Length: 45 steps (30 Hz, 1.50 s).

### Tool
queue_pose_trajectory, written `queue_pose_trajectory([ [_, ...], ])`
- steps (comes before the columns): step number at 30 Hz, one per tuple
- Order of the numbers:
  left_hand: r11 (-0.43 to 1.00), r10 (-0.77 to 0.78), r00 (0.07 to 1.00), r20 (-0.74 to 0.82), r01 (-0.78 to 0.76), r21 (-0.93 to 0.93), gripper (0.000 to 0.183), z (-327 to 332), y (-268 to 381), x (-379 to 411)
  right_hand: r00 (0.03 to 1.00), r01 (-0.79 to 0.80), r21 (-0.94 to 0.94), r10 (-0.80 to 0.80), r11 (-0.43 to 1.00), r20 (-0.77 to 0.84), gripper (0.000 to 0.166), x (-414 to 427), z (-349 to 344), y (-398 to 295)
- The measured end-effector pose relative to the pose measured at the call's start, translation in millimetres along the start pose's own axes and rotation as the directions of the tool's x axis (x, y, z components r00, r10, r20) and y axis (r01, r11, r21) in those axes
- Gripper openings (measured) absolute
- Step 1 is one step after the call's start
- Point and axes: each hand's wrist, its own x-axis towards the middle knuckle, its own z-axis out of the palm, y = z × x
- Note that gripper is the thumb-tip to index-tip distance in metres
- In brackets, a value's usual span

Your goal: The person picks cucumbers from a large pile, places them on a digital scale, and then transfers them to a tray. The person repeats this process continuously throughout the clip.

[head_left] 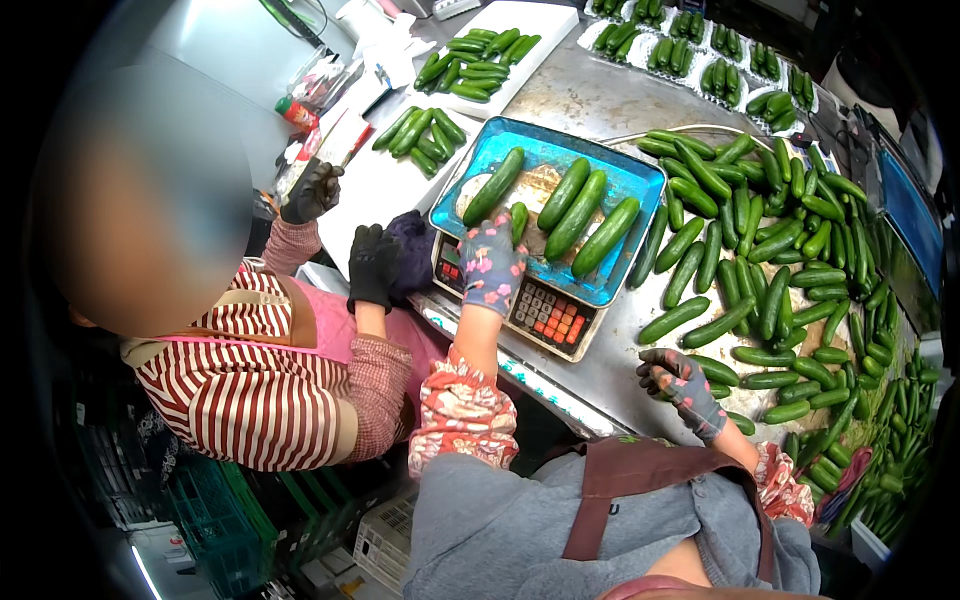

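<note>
My left hand (491, 262), in a flower-patterned glove, reaches over the front edge of a digital scale (551, 311) with a blue tray (637, 176). Its fingers close around a small cucumber (519, 222), partly hidden by the glove. On the tray lie one cucumber (493, 187) at the left and several more (576, 215) at the middle and right. My right hand (684, 390), in a matching glove, hovers by the table's front edge with fingers curled and apart, near the cucumber pile (772, 292); I see nothing in it.
A co-worker's black-gloved hands (373, 266) are left of the scale, beside a dark purple cloth (411, 255). White foam boards (525, 82) hold grouped cucumbers. Packed cucumber trays (675, 52) line the back. A cable (697, 129) runs behind the scale; a screen (907, 217) stands at the right.
</note>
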Motion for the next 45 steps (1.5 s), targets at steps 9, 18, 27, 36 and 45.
queue_pose_trajectory([
  [9,-0.434,0.395,0.872,0.290,0.455,-0.777,0.058,15.8,101.1,-89.4,0.990,0.081,-0.141,-0.096,0.987,-0.103,0.042,-24.3,-11.6,16.6],
  [18,-0.486,0.843,0.449,0.297,0.872,0.058,0.033,49.2,168.9,-151.4,0.950,0.206,0.080,-0.180,0.975,-0.254,0.065,-26.1,-1.6,5.0],
  [27,-0.363,0.760,0.544,0.356,0.809,-0.462,0.039,51.3,176.3,-156.1,0.935,0.288,0.054,-0.269,0.956,-0.231,0.051,-31.1,-21.8,23.6],
  [36,-0.116,0.608,0.485,0.628,0.837,-0.534,0.048,15.2,189.7,-137.9,0.945,0.189,-0.553,-0.303,0.812,-0.122,0.042,-43.6,-53.8,-2.2],
  [45,-0.343,0.594,0.458,0.661,0.888,-0.306,0.048,19.9,195.4,-115.1,0.755,-0.170,-0.972,-0.612,0.163,-0.235,0.047,7.2,-221.8,-92.8],
])
